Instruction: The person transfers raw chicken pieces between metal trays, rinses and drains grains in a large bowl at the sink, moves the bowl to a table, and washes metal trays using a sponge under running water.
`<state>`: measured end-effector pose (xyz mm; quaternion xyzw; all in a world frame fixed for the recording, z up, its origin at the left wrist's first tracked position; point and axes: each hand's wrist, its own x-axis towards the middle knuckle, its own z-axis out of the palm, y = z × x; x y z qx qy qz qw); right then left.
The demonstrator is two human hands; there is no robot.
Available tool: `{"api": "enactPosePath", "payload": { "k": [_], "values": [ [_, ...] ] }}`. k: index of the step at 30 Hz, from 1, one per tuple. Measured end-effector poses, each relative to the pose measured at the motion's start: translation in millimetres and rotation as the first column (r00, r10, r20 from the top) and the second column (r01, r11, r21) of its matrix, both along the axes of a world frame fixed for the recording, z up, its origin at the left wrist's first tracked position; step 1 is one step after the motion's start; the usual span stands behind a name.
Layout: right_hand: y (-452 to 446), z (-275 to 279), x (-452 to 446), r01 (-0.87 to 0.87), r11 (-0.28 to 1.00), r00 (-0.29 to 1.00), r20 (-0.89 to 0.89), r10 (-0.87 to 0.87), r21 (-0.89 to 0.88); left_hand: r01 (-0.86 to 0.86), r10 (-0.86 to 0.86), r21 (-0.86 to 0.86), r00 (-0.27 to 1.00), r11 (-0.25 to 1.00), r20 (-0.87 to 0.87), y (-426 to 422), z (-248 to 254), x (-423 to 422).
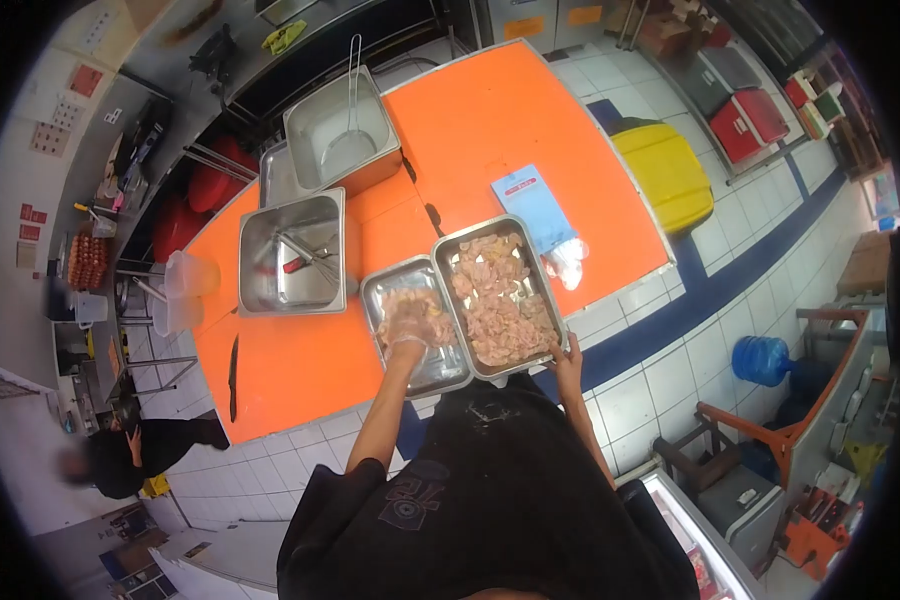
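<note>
My left hand (407, 333), in what looks like a thin clear glove, is down among pale raw meat pieces (432, 318) in a metal tray (448, 381). Its fingers are hard to make out against the meat. A second metal tray (460, 312), fuller of cut meat (500, 300), lies tilted at its right side and touches the first. My right hand (567, 362) grips the near right corner of this fuller tray. Beyond it on the orange table (470, 110) lies a blue and white packet (533, 205).
Two deep metal containers (292, 255) stand at the left, the farther one (340, 145) with a long-handled strainer. A knife (234, 378) lies near the left edge. A person in dark clothes (135, 455) is at far left. A yellow bin (665, 178) stands right.
</note>
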<state>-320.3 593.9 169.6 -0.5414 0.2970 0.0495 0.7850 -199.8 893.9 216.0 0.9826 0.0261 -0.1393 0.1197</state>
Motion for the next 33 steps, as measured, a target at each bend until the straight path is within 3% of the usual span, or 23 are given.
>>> {"api": "enactPosePath", "payload": {
  "k": [1,3,4,6,7,9,10,12,16,17,18,19,20,22,23,25,26,27,29,31,32,33],
  "values": [
    [0.6,0.7,1.9,-0.003,1.000,1.000,0.004,0.003,0.002,-0.003,0.003,0.002,1.000,1.000,0.004,1.6,-5.2,4.6],
    [-1.9,-0.4,-1.1,-0.020,1.000,1.000,-0.006,0.020,-0.024,-0.054,0.080,-0.121,0.971,0.991,0.223,-1.8,22.6,9.9],
    [-3.7,-1.9,3.8,-0.023,0.999,1.000,0.005,0.023,-0.023,-0.056,0.083,-0.121,0.969,0.991,0.234,-1.1,30.8,14.7],
    [-4.3,-3.3,0.0,-0.049,0.998,0.999,-0.015,0.048,-0.026,-0.193,0.202,-0.167,0.979,0.967,0.036,2.1,42.7,13.4],
    [-5.1,-4.5,-0.6,-0.053,0.998,0.999,-0.014,0.053,-0.026,-0.197,0.206,-0.166,0.978,0.966,0.037,0.5,47.3,14.3],
    [-4.2,-1.2,0.1,-0.062,0.995,0.998,-0.037,0.059,-0.076,-0.199,0.178,-0.085,0.962,0.976,-0.208,-4.2,51.9,16.3],
    [-3.0,0.2,-1.5,-0.069,0.995,0.997,-0.040,0.067,-0.073,-0.207,0.186,-0.082,0.960,0.975,-0.210,1.6,35.0,12.7],
    [-2.2,5.3,0.9,-0.044,0.996,0.999,-0.033,0.041,-0.079,-0.201,0.219,-0.207,0.973,0.957,0.067,11.5,-2.0,11.3],
    [-3.8,3.6,3.2,-0.076,0.993,0.996,-0.044,0.073,-0.085,-0.134,0.144,-0.138,0.987,0.981,0.066,7.5,-24.6,43.2],
    [-2.4,5.5,1.3,-0.059,0.996,0.998,-0.036,0.057,-0.073,-0.125,0.170,-0.266,0.974,0.956,0.152,12.3,-61.7,46.7],
    [-1.6,6.6,1.8,-0.038,0.997,0.999,-0.022,0.037,-0.062,-0.098,0.203,-0.388,0.950,0.916,0.239,7.7,-64.5,51.8],
    [-1.9,8.5,2.6,-0.042,0.997,0.999,-0.019,0.041,-0.068,-0.423,0.601,-0.751,0.798,0.507,-0.044,0.8,-66.7,54.9],
    [-2.5,10.4,0.5,-0.057,0.996,0.998,-0.032,0.055,-0.068,-0.424,0.602,-0.753,0.797,0.503,-0.047,-0.8,-48.3,50.6],
    [-4.2,11.1,4.4,-0.056,0.996,0.998,-0.034,0.054,-0.072,-0.291,0.559,-0.696,0.807,0.657,0.190,4.5,-9.5,46.0],
    [-3.6,9.5,3.9,-0.052,0.996,0.998,-0.042,0.049,-0.075,-0.283,0.549,-0.697,0.814,0.659,0.189,11.6,2.9,38.8],
    [-2.3,4.2,-0.2,-0.036,0.997,0.998,-0.058,0.032,-0.071,-0.197,0.258,-0.247,0.934,0.949,0.249,33.5,17.9,19.1],
    [-2.5,0.5,-0.4,-0.027,0.997,0.999,-0.038,0.025,-0.068,-0.187,0.247,-0.242,0.937,0.952,0.247,44.3,-0.4,16.7],
    [-1.7,-1.5,-1.0,-0.026,0.998,1.000,-0.019,0.025,-0.066,-0.235,0.269,-0.233,0.955,0.944,0.124,57.8,-37.0,13.4],
    [0.0,5.0,-2.7,-0.040,0.997,0.999,-0.020,0.038,-0.059,-0.294,0.301,-0.217,0.954,0.931,-0.004,71.6,-43.3,1.1],
    [-1.0,8.7,5.6,-0.020,0.997,1.000,0.003,0.020,-0.070,-0.098,0.087,0.033,0.962,0.995,0.259,75.8,-39.6,11.4],
    [-1.8,3.3,3.5,-0.023,0.998,1.000,-0.013,0.022,-0.066,-0.082,0.074,0.020,0.963,0.996,0.259,82.5,-53.9,13.3],
    [-3.9,-1.1,-0.8,-0.031,0.998,0.999,-0.032,0.029,-0.063,-0.255,0.283,-0.205,0.952,0.945,0.119,93.0,-80.9,12.0]
  ]
}}
